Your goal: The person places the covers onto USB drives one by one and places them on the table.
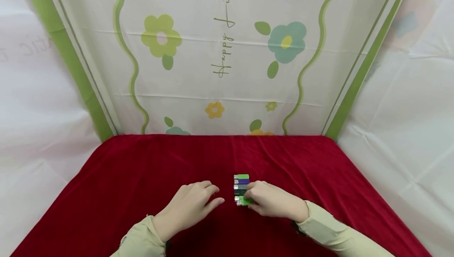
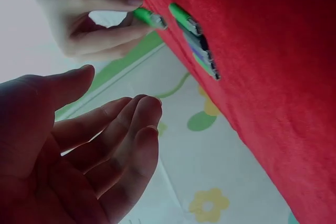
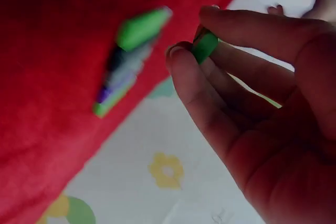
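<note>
Several lighters lie side by side on the red cloth, their metal tops toward the left in the head view. At the far end is a light green lighter (image 1: 243,176), then a purple lighter (image 1: 243,181), then darker ones such as a grey-green lighter (image 1: 242,187). A bright green lighter (image 3: 140,29) forms the near end. Between thumb and fingertips, my right hand (image 1: 271,200) pinches another green lighter (image 2: 149,18), raised over the cloth beside the row. My left hand (image 1: 189,205) hovers left of the row, fingers relaxed and apart, holding nothing.
The red cloth (image 1: 149,170) covers the table, with soft wrinkles on its right side. Behind it hangs a white curtain (image 1: 198,83) printed with flowers and lettering. White fabric walls (image 1: 397,111) close in both sides.
</note>
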Demonstrator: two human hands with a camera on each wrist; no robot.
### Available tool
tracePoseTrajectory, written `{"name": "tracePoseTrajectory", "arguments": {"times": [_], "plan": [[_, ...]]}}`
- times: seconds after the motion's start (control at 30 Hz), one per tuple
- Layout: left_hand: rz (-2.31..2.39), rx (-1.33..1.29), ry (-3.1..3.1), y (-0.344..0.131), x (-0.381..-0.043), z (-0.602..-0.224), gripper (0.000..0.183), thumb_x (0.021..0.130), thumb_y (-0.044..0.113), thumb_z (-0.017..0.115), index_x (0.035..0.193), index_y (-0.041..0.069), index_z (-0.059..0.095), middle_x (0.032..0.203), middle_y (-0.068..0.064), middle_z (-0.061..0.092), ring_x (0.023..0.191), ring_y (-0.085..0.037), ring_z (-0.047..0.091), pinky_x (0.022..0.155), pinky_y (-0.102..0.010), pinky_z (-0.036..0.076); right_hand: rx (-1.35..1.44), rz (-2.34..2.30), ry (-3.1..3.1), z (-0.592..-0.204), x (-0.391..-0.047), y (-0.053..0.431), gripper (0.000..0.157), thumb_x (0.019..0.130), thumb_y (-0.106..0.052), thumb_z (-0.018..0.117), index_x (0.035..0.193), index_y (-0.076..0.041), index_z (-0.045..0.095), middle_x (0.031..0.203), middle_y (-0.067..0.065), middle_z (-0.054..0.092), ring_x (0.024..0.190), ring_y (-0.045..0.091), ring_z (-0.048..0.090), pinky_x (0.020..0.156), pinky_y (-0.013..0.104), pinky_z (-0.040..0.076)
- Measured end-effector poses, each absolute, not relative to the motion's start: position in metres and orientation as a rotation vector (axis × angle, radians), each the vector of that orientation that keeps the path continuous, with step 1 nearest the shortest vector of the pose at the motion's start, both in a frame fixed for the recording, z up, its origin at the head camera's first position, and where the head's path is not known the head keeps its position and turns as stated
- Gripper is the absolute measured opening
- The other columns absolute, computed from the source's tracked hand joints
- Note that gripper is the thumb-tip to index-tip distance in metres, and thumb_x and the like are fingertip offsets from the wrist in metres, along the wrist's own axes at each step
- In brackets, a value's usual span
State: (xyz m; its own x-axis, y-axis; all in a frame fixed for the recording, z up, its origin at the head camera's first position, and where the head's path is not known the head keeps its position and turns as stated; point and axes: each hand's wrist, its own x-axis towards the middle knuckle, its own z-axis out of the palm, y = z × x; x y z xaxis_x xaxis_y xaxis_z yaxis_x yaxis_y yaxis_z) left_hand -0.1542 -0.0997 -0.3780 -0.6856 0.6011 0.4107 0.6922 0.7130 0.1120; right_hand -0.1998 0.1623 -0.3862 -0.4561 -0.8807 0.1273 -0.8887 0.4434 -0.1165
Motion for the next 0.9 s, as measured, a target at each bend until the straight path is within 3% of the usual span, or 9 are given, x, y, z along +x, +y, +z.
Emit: {"name": "tracePoseTrajectory", "arguments": {"times": [0.47,0.67,0.77,0.9], "plan": [[-0.364,-0.991,-2.634,-0.106,-0.146,-0.381,0.024,0.092,0.033,0.071,0.096,0.009,0.074,0.085,0.002,0.066,0.064,-0.009,0.059,0.048,-0.02,0.044,1.527,0.192,-2.655,-0.405,-0.198,0.156,0.019,0.076,-0.01,0.085,0.069,-0.014,0.068,0.069,-0.01,0.05,0.059,-0.005,0.04,0.054,0.01,0.037],[-0.399,-1.009,-2.643,-0.107,-0.145,-0.383,0.021,0.092,0.032,0.071,0.092,0.011,0.074,0.081,0.004,0.064,0.059,-0.006,0.053,0.047,-0.019,0.042,1.42,0.077,-2.628,-0.411,-0.197,0.157,0.022,0.074,-0.012,0.087,0.069,-0.017,0.066,0.072,-0.008,0.052,0.06,0.001,0.051,0.051,0.016,0.041],[-0.397,-1.009,-2.645,-0.108,-0.145,-0.384,0.02,0.092,0.032,0.071,0.091,0.012,0.073,0.079,0.005,0.063,0.058,-0.005,0.052,0.046,-0.02,0.041,1.374,-0.011,-2.59,-0.413,-0.196,0.157,0.023,0.073,-0.018,0.087,0.068,-0.019,0.065,0.071,-0.008,0.051,0.058,0.004,0.052,0.047,0.019,0.041],[-0.388,-0.993,-2.642,-0.109,-0.143,-0.386,0.019,0.091,0.031,0.071,0.092,0.011,0.073,0.081,0.005,0.063,0.06,-0.006,0.054,0.047,-0.02,0.042,1.325,-0.011,-2.558,-0.41,-0.191,0.16,0.031,0.077,-0.03,0.084,0.062,-0.022,0.058,0.067,-0.01,0.045,0.053,0.003,0.044,0.043,0.019,0.035]]}}
